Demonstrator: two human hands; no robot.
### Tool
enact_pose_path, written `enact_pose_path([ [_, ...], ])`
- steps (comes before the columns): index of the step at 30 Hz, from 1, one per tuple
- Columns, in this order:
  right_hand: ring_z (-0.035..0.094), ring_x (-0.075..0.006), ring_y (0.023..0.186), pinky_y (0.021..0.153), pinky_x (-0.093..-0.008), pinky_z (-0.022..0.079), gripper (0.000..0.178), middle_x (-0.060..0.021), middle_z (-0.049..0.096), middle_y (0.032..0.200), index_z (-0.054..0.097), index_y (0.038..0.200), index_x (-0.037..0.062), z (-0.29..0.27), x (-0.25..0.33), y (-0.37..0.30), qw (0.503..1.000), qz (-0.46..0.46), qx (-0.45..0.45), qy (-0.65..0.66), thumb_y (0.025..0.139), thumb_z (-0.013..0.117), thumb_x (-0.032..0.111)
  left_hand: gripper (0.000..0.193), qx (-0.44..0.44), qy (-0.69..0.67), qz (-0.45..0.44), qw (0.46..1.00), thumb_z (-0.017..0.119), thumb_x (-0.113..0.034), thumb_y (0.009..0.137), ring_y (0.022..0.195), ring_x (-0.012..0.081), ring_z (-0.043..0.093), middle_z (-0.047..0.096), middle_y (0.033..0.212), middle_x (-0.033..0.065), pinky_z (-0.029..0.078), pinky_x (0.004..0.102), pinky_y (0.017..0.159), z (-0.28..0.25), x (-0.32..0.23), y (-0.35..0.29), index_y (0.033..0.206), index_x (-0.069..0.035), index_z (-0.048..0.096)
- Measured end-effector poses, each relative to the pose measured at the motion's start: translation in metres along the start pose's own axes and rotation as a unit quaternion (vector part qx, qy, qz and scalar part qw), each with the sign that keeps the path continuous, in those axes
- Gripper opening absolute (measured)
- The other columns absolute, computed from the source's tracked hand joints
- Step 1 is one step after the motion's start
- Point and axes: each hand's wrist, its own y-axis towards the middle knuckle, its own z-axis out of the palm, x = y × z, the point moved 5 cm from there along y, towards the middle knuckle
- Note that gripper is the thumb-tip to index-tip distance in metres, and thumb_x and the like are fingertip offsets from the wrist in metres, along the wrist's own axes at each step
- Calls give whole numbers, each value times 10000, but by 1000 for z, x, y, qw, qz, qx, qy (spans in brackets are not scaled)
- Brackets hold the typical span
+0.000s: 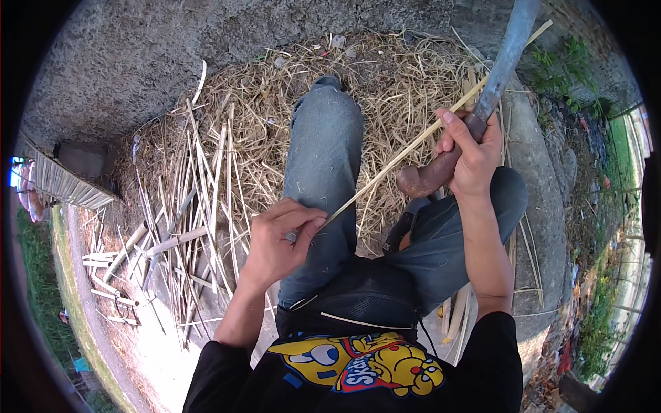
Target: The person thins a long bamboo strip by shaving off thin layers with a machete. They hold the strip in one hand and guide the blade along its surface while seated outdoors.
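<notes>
Lettered shirt (372,372), seemingly creased; hands (275,237) hold strip (385,171), knife (508,58).

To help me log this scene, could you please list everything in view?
thin strip: 1, pale yellow, slanting between the hands
knife: 1, grey blade, brown handle, upper right
split sticks: many, tan, ground at left
shavings: many, straw-coloured, around the legs
wall: 1, grey, top
slatted panel: 1, tan, far left
plants: several, green, both sides
pouch: 1, black, lap
trousers: 1 pair, blue-grey, centre
shirt: 1, black, yellow print, bottom
left hand: 1, bare, pinching strip
right hand: 1, bare, gripping knife handle
</notes>
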Motion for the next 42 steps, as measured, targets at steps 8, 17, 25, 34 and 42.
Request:
enact_pose_path([
  [8, 557, -96, 593, 526, -272, 514, 252, -135, 718, 907, 542, 1032, 48, 5, 0, -5, 999, 7, -3, 31, 882, 745, 32, 208, -113, 89, 114, 983, 762, -85, 870, 764, 238, 670, 710, 834, 104, 529, 334, 712, 8, -50, 38, 1058, 1, 743],
  [17, 567, -103, 573, 508, -275, 518, 259, -92, 670, 826, 550, 1015, 43, -5, 3, -5, 1000, -5, -21, 2, 872, 765, 30, 107, -83, 99, 85, 988, 787, -41, 809, 681, 286, 652, 683, 737, 117, 515, 372, 619, 29, -46, 28, 897, 11, 753],
  [25, 561, -84, 649, 583, -266, 495, 302, -95, 701, 910, 542, 1075, 65, -28, 9, 8, 998, -5, -61, 22, 879, 773, 75, 91, -67, 133, 41, 988, 778, -11, 819, 709, 264, 654, 698, 773, 131, 512, 342, 663, -21, -18, -2, 898, 24, 750],
  [34, 567, -95, 604, 536, -279, 520, 265, -59, 646, 764, 558, 995, 35, -18, 12, 4, 997, 3, -69, 23, 856, 782, 39, 91, -95, 128, 34, 987, 775, -8, 826, 730, 248, 653, 703, 787, 124, 507, 328, 675, -37, -16, -9, 902, 33, 746],
  [42, 567, -104, 600, 535, -289, 530, 295, -46, 605, 755, 525, 970, 59, -17, 9, 4, 996, 4, -83, 25, 852, 794, 47, 89, -96, 117, 44, 988, 787, -17, 810, 714, 246, 665, 690, 770, 104, 524, 328, 639, -42, -12, -8, 891, -6, 752],
])
